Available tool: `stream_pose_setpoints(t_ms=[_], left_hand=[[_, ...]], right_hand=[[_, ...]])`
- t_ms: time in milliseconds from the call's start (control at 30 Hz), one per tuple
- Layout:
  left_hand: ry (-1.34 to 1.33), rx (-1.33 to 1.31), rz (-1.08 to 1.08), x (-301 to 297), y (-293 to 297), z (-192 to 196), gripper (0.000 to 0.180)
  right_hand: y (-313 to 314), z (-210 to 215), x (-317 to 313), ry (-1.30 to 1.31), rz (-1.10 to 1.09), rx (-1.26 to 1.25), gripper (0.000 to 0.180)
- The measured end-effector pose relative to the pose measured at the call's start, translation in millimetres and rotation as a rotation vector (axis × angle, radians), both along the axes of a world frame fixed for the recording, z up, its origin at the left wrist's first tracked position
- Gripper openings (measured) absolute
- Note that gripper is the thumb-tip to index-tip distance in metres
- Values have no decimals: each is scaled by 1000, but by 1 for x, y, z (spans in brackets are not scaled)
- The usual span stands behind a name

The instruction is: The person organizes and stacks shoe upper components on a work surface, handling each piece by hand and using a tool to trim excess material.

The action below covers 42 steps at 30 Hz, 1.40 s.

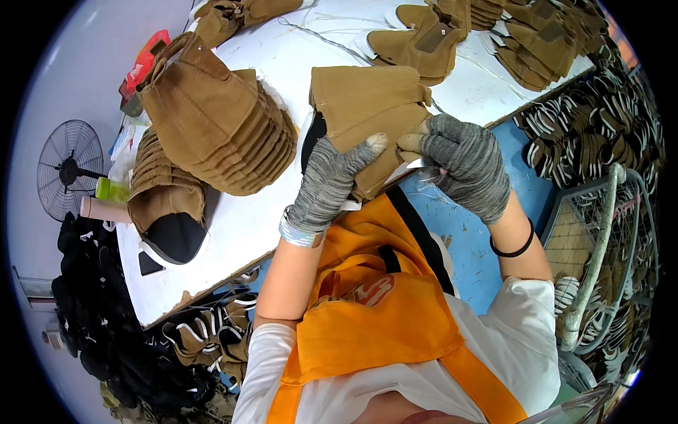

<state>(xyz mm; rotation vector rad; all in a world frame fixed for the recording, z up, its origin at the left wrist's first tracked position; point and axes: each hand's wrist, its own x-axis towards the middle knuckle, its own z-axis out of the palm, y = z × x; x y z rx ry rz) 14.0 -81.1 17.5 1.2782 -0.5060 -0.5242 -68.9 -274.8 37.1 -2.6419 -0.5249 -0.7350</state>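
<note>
A brown suede-like boot upper with stitched seams is held at the table's near edge. My left hand, in a grey knit glove with bare-looking pale fingertips, grips its left side, thumb across the front and the other fingers hidden beneath. A black lining patch shows beside that hand. My right hand, gloved alike, is closed with thumb and fingertips pinched at the upper's right edge. A thin whitish strip shows below those fingertips; I cannot tell whether it belongs to the upper or is separate.
A tall nested stack of brown uppers stands left on the white table. More uppers lie at the far side. A fan is at the left, a wire basket cart at the right. Piled shoe parts sit beyond the table's right edge.
</note>
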Motion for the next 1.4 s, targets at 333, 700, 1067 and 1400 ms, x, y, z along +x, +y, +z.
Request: stream_pose_setpoints(t_ms=[333,700,1067,1400], left_hand=[[-816,436,0,19,-6,-28,30],[-86,285,-6,17,-14,-33,29],[120,-41,81,0,-17,-23,59],[194,-276,138,-3,-14,-25,58]], right_hand=[[-10,8,19,38,197,-495,19],[-10,-18,25,91,138,-440,17],[-2,-36,13,-159,-86,301,25],[9,-60,-5,-97,-212,1360,15]])
